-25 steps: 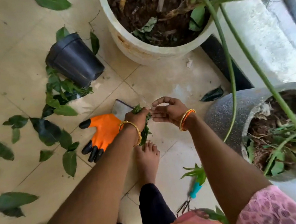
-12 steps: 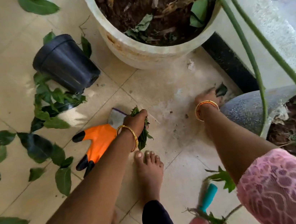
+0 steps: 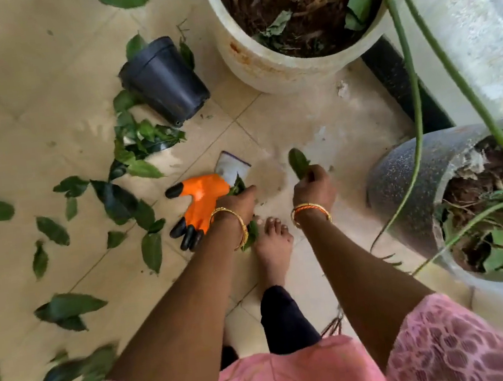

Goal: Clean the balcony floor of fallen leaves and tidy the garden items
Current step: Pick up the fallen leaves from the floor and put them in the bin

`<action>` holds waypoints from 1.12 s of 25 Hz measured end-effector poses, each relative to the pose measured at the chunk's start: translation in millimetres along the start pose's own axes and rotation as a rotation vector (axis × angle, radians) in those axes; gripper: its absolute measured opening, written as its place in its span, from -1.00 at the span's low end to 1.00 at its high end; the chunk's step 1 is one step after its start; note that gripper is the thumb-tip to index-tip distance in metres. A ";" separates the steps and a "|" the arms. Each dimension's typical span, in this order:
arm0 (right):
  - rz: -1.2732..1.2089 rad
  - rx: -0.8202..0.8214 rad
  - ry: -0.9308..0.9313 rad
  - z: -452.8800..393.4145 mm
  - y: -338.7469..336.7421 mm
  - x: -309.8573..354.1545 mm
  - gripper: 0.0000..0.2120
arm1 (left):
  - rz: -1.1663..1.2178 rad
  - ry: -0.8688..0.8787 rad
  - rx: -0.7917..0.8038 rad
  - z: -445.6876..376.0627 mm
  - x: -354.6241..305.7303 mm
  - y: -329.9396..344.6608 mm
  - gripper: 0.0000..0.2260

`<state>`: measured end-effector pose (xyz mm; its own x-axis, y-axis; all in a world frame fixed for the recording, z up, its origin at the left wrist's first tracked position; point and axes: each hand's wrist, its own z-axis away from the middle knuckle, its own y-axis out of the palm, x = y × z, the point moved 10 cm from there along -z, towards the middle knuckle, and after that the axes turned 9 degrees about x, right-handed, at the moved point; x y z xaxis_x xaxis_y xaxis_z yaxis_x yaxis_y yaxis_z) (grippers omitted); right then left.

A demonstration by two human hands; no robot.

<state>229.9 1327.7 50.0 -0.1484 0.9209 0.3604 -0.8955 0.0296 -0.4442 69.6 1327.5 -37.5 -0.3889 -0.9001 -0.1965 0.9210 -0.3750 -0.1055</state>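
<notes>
Fallen leaves (image 3: 54, 230): most scattered over left balcony floor (image 3: 24, 102), uncollected. Black pot (image 3: 165, 81) tipped on side, leaf pile beside it. Orange glove (image 3: 202, 201) on floor, untidied. Left hand (image 3: 236, 205) grip closed around leaf bunch (image 3: 249, 233). Right hand (image 3: 312, 187) grip pinching single leaf (image 3: 298, 162). Judged: early stage.

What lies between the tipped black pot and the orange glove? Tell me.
In the head view, a cluster of fallen leaves lies between the black pot and the orange glove, plus bare tile.
</notes>
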 end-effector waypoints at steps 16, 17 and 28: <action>-0.127 0.803 0.162 81.6 229.8 -50.1 -0.76 | 0.210 -0.011 -0.093 78.0 153.2 -149.4 -0.58; -0.059 0.827 0.181 85.2 240.3 -52.7 -0.77 | 0.289 -0.023 -0.099 77.4 163.9 -155.2 -0.54; 1.165 0.420 -0.592 18.5 328.3 -12.6 -0.21 | 0.705 -0.143 -0.049 36.7 264.3 -201.1 -0.70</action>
<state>-70.0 1318.6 -85.1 -0.9555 0.0265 0.2937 -0.1735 -0.8558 -0.4873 -217.6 1156.9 -32.4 0.3075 -0.9458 -0.1049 0.9485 0.3134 -0.0452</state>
